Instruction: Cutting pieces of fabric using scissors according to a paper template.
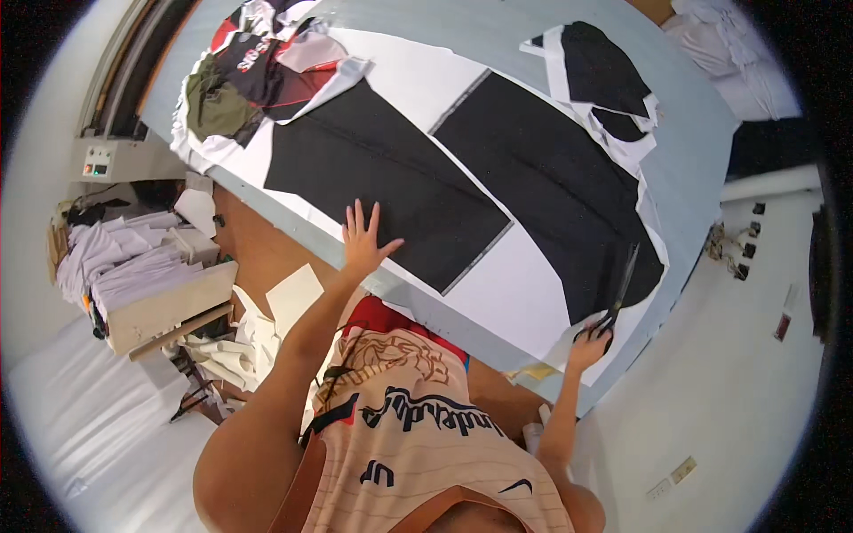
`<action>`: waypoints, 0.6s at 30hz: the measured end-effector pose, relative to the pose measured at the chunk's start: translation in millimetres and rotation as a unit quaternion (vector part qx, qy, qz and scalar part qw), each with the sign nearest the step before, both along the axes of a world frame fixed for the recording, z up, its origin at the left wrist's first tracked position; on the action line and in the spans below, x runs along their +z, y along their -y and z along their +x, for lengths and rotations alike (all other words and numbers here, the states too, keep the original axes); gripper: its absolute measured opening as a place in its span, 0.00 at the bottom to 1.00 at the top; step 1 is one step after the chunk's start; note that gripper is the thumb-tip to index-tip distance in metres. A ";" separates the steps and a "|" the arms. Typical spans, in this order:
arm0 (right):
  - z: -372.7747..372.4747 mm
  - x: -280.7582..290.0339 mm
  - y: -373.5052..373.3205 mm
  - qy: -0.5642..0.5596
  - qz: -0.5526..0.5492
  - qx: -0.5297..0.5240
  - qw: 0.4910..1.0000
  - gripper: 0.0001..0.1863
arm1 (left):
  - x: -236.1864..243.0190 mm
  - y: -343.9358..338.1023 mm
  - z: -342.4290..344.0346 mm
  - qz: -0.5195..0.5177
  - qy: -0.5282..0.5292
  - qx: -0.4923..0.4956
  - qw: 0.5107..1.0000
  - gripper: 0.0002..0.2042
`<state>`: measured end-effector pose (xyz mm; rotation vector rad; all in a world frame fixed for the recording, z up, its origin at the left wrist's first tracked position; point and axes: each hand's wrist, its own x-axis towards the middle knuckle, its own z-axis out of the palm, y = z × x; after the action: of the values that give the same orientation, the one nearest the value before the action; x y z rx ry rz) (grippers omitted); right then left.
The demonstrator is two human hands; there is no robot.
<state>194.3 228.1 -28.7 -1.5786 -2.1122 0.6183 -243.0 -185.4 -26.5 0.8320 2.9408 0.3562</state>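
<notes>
My left hand lies flat with fingers spread on the lower part of a black fabric panel, which sits on white sheet on the pale grey table. My right hand grips black-handled scissors at the table's near right, their long blades lying over the end of a second black panel, angled away from me. Whether the blades are apart is unclear. A pile of printed cloth pieces in black, red, white and olive is at the upper left; black and white cut pieces lie upper right.
Piles of white cloth and paper are left of the table, with loose sheets on the brown floor below. A small control box is on the left. White cloth lies at the far right; wall sockets are at the lower right.
</notes>
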 end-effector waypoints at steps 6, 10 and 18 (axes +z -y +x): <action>59.5 -3.2 54.6 0.081 0.015 -0.036 0.996 0.43 | -11.6 12.4 46.5 -0.057 0.066 -0.016 0.996 0.59; 102.4 1.7 35.9 0.077 0.037 -0.062 0.994 0.40 | -4.0 0.9 84.2 -0.043 0.072 -0.054 0.995 0.57; 129.1 22.3 22.4 0.134 0.032 -0.072 0.988 0.28 | 38.6 11.2 121.3 -0.118 0.260 -0.121 0.951 0.49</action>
<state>323.4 205.7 -6.4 -1.8435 -2.1539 0.3005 -121.7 -196.6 12.1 0.8876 2.3100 0.1674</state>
